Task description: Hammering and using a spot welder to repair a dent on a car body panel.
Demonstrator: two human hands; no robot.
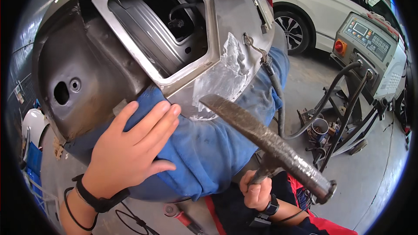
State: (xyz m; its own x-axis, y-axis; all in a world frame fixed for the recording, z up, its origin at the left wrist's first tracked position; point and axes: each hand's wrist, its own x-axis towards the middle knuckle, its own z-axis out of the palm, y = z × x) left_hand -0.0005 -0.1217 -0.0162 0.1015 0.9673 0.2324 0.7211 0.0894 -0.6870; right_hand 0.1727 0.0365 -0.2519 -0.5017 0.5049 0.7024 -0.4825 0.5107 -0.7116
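Observation:
My right hand (257, 190) grips the handle of a worn steel body hammer (272, 143). Its long head slants up to the left, one end flattened like a blade, the other a round face. My left hand (135, 141) is open, fingers stretched out over a blue cloth (200, 148), fingertips close to the lower edge of a grey car body panel (104, 74). Whether the palm presses down cannot be made out. Beyond the hammer's flat end lies a bare, scraped patch (213, 78) of panel with rough pale edges, below a framed window opening (191, 73).
A clamp (263, 56) on the panel carries a thick cable (278, 95) to a control machine (365, 48) on a wheeled stand at right. A red angle grinder (185, 219) lies low in front. A white car (324, 6) stands behind; a metal pot (320, 127) sits among parts.

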